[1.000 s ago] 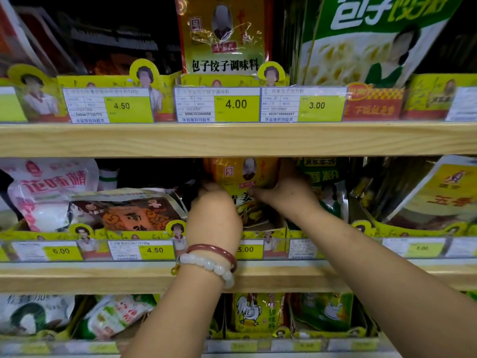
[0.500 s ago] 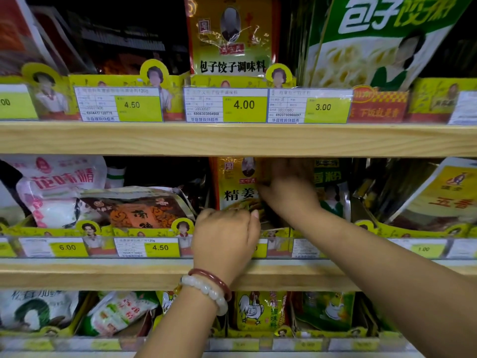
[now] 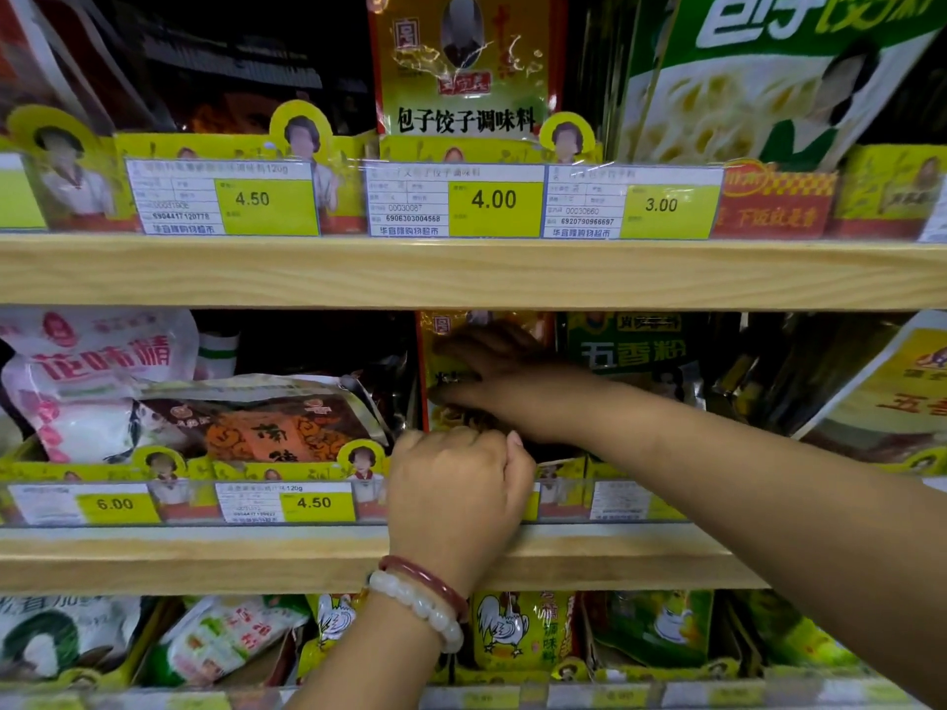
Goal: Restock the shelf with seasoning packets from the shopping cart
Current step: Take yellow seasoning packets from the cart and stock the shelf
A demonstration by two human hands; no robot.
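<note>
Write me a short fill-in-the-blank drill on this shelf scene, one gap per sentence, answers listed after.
1. The right hand lies flat on the yellow seasoning packet on the ____ shelf.
2. Two bracelets circle the ____ wrist.
3. The price tag under the dumpling seasoning packet reads ____.
4. The packet right of the right hand is ____.

Missing words: middle; left; 4.00; green

wooden shelf (image 3: 307, 556), seasoning packets (image 3: 266, 427), price tags (image 3: 287, 502)
</note>
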